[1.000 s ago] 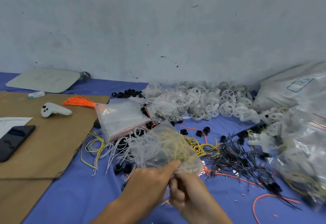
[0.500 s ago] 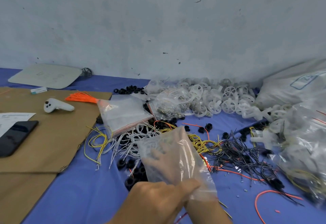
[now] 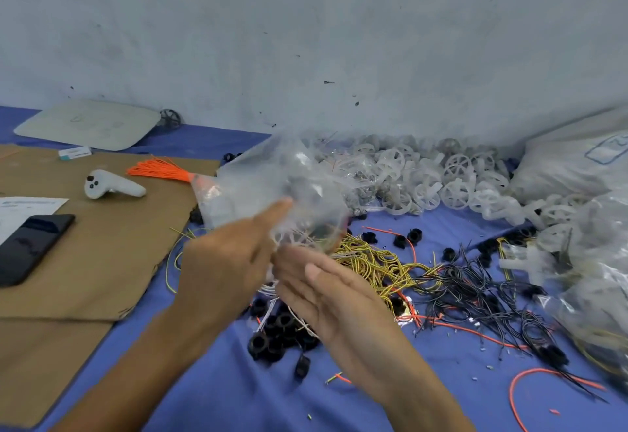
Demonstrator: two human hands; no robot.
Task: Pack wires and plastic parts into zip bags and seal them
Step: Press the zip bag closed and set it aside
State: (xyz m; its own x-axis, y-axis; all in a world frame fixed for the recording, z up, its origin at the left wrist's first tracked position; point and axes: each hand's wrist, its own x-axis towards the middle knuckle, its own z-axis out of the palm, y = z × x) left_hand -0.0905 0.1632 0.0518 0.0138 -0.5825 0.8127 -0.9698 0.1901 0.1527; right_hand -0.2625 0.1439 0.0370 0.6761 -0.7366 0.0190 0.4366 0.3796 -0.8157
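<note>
Head view: a clear zip bag (image 3: 289,187) is seen raised above the blue table cover (image 3: 221,394), blurred by motion, with pale wire loops showing at its lower end. The left hand (image 3: 227,261) is stretched up toward the bag, its forefinger straight against the film. Whether the bag is pinched by the hidden thumb cannot be told. The right hand (image 3: 333,292) is held flat just beside the left, fingers straight and together, with nothing grasped and its fingertips close under the bag's lower end.

The bag is judged to be lifted clear of the heap so that its contents can be settled and the mouth freed for sealing. The flat right hand is probably placed to steady or smooth it. The zip strip cannot be made out, so it cannot be said whether the bag is sealed.

Stock is laid within reach: yellow wires (image 3: 370,261) and black wires (image 3: 475,292) are tangled to the right of the hands, black plastic rings (image 3: 272,336) are heaped beneath them, and white plastic wheels (image 3: 445,180) are piled against the wall. Filled bags (image 3: 598,282) are gathered at the right edge, apart from the loose stock. A cardboard sheet (image 3: 112,244) at the left bears a phone (image 3: 30,248) and a white controller (image 3: 108,187), set away from the parts
</note>
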